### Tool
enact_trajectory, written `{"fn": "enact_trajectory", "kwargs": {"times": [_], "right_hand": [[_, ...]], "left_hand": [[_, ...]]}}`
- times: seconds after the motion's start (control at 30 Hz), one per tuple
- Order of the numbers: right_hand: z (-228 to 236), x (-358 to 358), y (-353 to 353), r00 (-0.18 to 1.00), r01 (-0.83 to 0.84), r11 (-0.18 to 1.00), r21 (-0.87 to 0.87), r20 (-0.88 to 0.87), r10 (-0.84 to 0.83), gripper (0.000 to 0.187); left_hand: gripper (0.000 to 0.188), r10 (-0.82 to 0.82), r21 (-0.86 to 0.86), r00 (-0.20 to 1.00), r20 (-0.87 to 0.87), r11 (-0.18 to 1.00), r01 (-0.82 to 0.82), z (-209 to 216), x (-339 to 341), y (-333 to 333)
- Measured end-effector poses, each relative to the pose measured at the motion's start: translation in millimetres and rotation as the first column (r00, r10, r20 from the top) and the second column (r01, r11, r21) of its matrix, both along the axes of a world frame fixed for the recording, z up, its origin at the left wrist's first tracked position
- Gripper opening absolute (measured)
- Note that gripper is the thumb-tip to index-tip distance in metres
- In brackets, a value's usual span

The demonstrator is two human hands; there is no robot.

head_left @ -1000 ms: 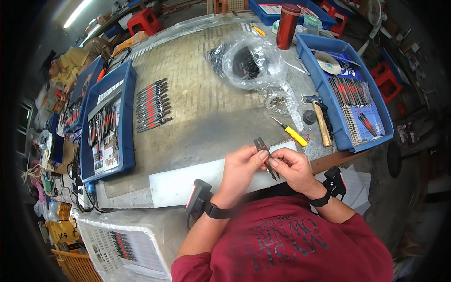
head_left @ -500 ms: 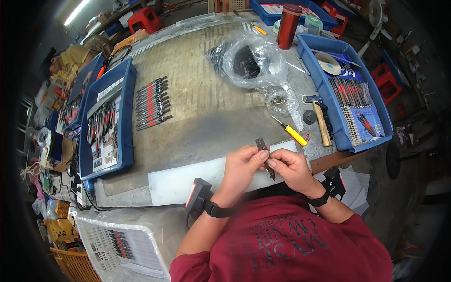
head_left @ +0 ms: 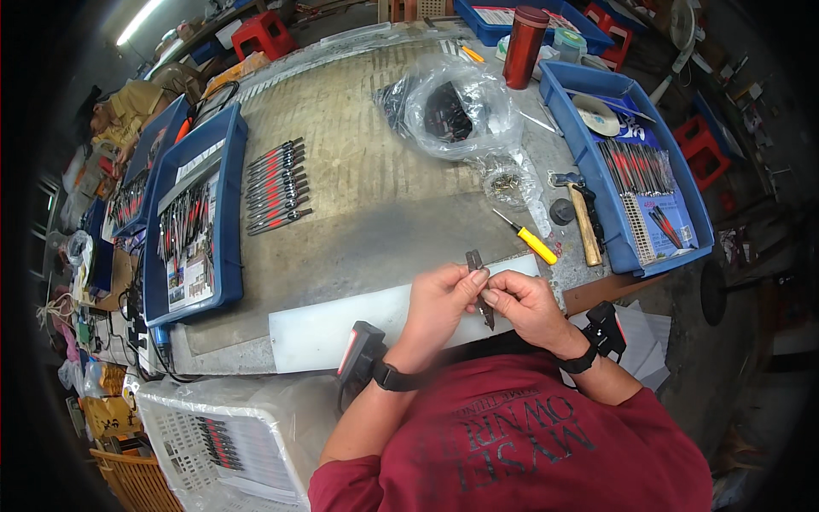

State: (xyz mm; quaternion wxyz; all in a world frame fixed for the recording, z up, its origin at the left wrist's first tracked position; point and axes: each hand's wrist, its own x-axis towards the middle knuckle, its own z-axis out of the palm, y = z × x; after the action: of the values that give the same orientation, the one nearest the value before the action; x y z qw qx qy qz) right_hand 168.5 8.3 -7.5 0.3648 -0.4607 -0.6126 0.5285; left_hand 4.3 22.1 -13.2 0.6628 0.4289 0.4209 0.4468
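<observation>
In front of my chest, over a white board (head_left: pixel 341 328) at the table's near edge, I hold a dark, narrow metal-looking piece (head_left: pixel 474 258). Its far end sticks up past my fingers and its near end points toward my shirt. My left hand (head_left: pixel 445 296) pinches it between thumb and fingers. The thumb and fingers of my right hand (head_left: pixel 531 305) close on its other side, and whatever small part may sit between them is hidden. A yellow-handled screwdriver (head_left: pixel 537 246) lies just beyond my right hand.
A hammer (head_left: pixel 584 218) and black round piece (head_left: pixel 562 212) lie right. Blue trays (head_left: pixel 230 205) (head_left: pixel 695 205) flank the table. Red-and-black tools (head_left: pixel 277 183) line up left of centre. Beyond are a clear bag (head_left: pixel 490 141), small fasteners (head_left: pixel 505 183) and a red tumbler (head_left: pixel 525 51).
The dark piece has turned slightly in my fingers, its near end swinging a little to the left. Both hands stay almost in place; the rest of the table looks the same.
</observation>
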Motion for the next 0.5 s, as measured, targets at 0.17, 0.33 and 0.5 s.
{"fn": "enact_trajectory", "kwargs": {"times": [0.17,0.33,0.5], "right_hand": [[-0.6,4.3,3.6,0.997,-0.066,0.996,0.058,0.04,0.063,0.015],[3.2,18.0,15.6,0.989,-0.119,0.984,0.136,0.108,0.104,0.015],[14.6,24.6,27.0,0.972,-0.177,0.913,0.369,0.208,0.105,0.017]], "left_hand": [[0.021,-0.005,0.02,1.0,-0.022,1.0,0.005,2.2,-0.8,-0.4],[0.022,-0.017,0.101,0.974,-0.224,0.994,0.04,4.4,-5.7,0.3],[0.017,-0.061,0.324,0.909,-0.411,0.923,0.208,9.6,-8.6,-1.5]]}}
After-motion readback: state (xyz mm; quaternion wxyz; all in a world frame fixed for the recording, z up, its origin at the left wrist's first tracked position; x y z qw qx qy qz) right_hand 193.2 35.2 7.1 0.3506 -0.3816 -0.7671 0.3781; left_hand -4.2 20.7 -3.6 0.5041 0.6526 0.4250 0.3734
